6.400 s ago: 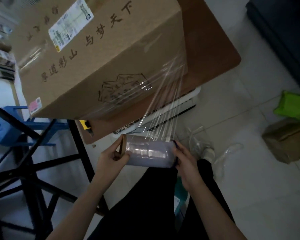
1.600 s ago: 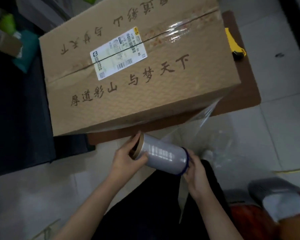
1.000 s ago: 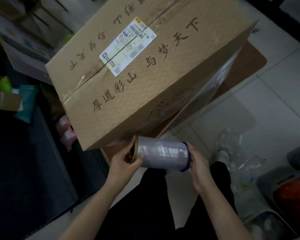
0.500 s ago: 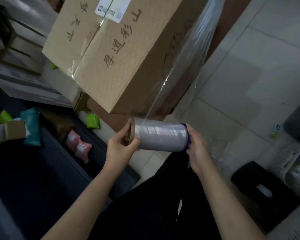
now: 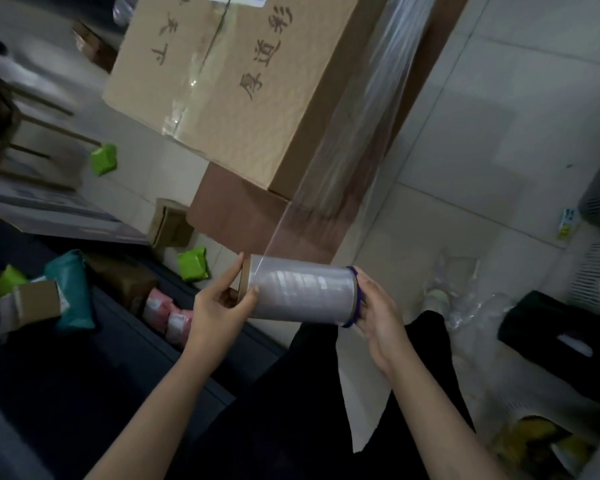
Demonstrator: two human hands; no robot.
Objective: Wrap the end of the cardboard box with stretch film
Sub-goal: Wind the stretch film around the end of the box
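**Both hands on the film roll, sheet drawn to the box end**

Left hand (image 5: pixel 219 308) of mine grips the near-left end of the cylindrical roll of clear stretch film (image 5: pixel 300 294), thumb pressed on the film face and fingers curled around the brown cardboard core rim. My right hand (image 5: pixel 378 313) clasps the opposite end, where a purple band circles the roll's edge; its fingers wrap over that end so I cannot see the core there. Between them the roll lies nearly level, tilted a little down toward the right.

From the top of the roll a sheet of transparent film (image 5: pixel 357 133) rises up and away, narrow at the roll and stretched taut, running to the shadowed end face of the large tan cardboard box printed with dark characters (image 5: pixel 229 74). The film lies against that end face and continues up out of view. A strip of clear tape runs along the box's top seam, and a white label sits at its upper edge, cut off by the frame.

The box rests on a brown wooden surface (image 5: pixel 236 209), overhanging its corner. Below, the pale tiled floor (image 5: pixel 482 126) carries small green packets (image 5: pixel 193 264), pink packets (image 5: pixel 168 311) and a teal bag (image 5: pixel 71 289) to my left.
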